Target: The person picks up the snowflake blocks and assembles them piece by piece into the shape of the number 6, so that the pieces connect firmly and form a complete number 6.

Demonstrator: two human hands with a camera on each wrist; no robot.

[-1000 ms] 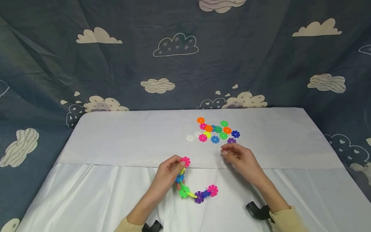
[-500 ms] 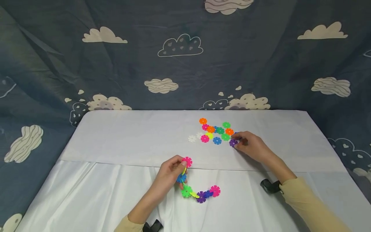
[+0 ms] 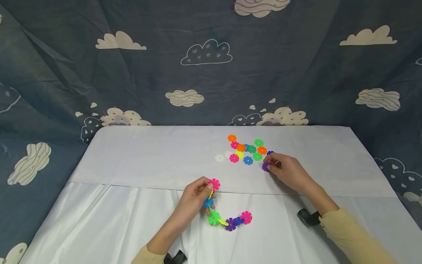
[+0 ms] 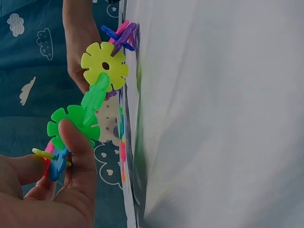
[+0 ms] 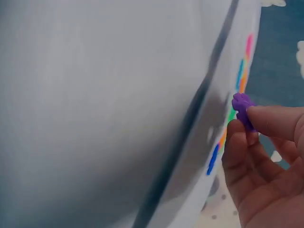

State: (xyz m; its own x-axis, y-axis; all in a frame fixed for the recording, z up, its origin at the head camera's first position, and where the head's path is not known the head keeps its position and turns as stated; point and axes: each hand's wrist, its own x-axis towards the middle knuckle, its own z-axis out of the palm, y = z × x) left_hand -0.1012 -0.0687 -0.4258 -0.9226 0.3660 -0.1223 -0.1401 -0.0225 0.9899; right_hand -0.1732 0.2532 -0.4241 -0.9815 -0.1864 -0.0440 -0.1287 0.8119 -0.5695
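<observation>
My left hand [image 3: 193, 196] pinches one end of a chain of interlocked plastic snowflake discs [image 3: 214, 217], near a pink disc [image 3: 215, 184]. Yellow, blue, green, purple and dark blue discs follow along the chain, which curves right to another pink disc [image 3: 246, 217]. Seen from the left wrist, a green disc [image 4: 73, 126] and a yellow disc [image 4: 105, 66] extend beyond the fingers. Between thumb and fingers my right hand [image 3: 288, 170] holds a purple snowflake disc [image 5: 243, 110], at the near right side of the loose discs. The fingers partly cover this disc in the head view.
Several loose discs lie in a group on the white-covered table [image 3: 138, 157], among them an orange disc [image 3: 232, 138], a light blue disc [image 3: 248, 160] and a white disc [image 3: 219, 158]. Behind the table hangs a dark curtain [image 3: 263, 66] with cloud prints.
The right hand has reached right to the loose discs, taken hold of the purple one and drawn it slightly nearer. The left hand keeps its grip on the chain, almost still.
</observation>
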